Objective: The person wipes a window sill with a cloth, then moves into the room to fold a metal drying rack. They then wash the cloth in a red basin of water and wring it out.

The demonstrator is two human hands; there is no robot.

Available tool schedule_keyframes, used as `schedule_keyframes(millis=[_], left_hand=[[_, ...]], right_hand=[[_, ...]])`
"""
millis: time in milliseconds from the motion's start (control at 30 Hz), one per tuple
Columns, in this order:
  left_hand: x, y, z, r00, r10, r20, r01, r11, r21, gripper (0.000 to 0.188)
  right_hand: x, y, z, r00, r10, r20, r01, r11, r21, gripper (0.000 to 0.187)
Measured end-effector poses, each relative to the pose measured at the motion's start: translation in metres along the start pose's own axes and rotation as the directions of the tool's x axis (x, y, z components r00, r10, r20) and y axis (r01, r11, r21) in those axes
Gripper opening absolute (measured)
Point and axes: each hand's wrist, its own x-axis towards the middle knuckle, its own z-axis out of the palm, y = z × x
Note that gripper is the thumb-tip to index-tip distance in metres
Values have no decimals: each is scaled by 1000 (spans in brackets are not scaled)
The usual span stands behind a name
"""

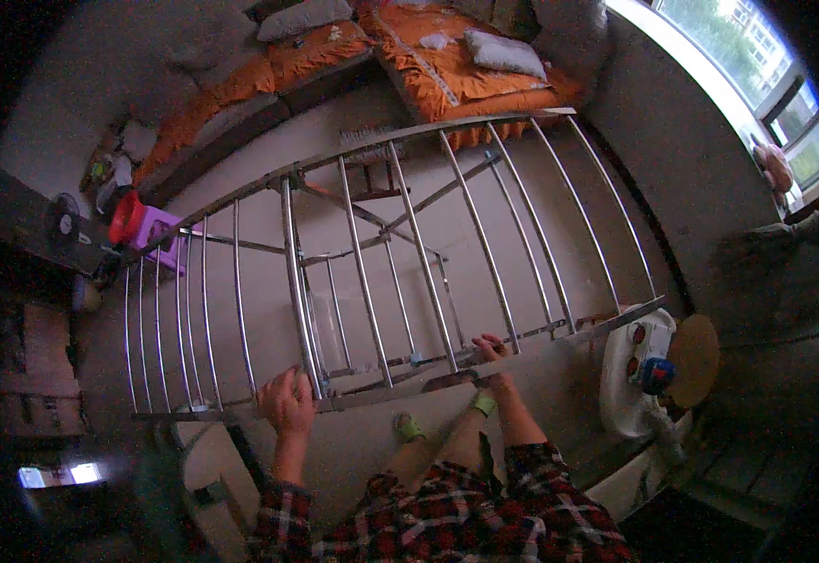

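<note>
A folding metal drying rack (pixel 400 253) with many thin shiny rods stands spread out in front of me, its side wings raised. My left hand (pixel 287 402) grips the near rail of the rack close to a thick upright post. My right hand (pixel 491 354) holds the same near rail further right, fingers curled over the bar. Both sleeves are red plaid. Below the rack I see my legs and green slippers (pixel 409 429) on the pale floor.
Two low beds with orange covers (pixel 447 66) and grey pillows lie at the far side. A purple stool (pixel 161 235) with a red basin stands at left beside a fan (pixel 64 223). At right sit a white appliance (pixel 635 375) and a round wooden stool (pixel 696 357). A window (pixel 757 56) runs along the right wall.
</note>
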Motion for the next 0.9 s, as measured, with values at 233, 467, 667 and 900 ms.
schedule_keyframes(millis=[233, 467, 667, 900], left_hand=[[7, -9, 16, 996, 87, -34, -88, 995, -37, 32], [-14, 75, 30, 806, 527, -269, -564, 822, -79, 68], [-21, 195, 58, 741, 663, 108, -665, 747, -19, 65], [-19, 195, 69, 700, 686, 199, -702, 713, 9, 41]], right_hand=[[9, -29, 0, 901, 410, 141, -425, 899, 107, 39], [-7, -82, 8, 798, 328, 506, -181, 931, -317, 38], [1, -74, 12, 784, -199, 588, 567, 618, -546, 16], [-1, -94, 28, 855, 309, 416, -138, 910, -391, 16]])
